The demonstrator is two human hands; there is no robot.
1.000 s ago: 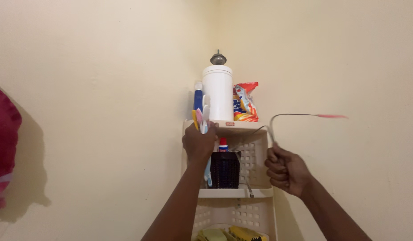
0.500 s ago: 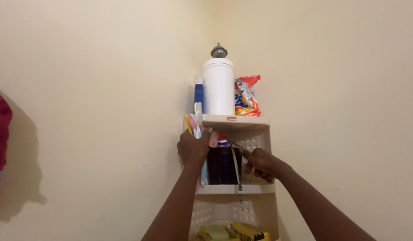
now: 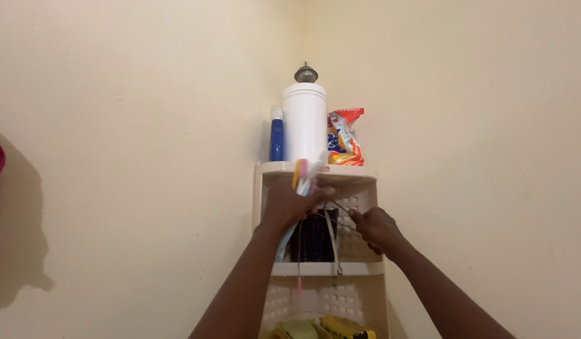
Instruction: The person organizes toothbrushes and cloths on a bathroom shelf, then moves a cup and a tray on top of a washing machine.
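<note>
My left hand [image 3: 292, 206] fingers closed round toothbrush bundle [image 3: 301, 176], upright. Right hand [image 3: 375, 227] pinching thin wire [image 3: 338, 210], probably; black basket [image 3: 315, 238] directly between hands.

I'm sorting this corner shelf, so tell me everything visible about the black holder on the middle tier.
The black holder is a dark, upright mesh-looking cup on the middle tier of the cream plastic shelf. Thin wire-handled tools hang in front of it. The left hand, gripping a bunch of toothbrushes, covers its top; the right hand is beside it. Its contents are hidden.
</note>
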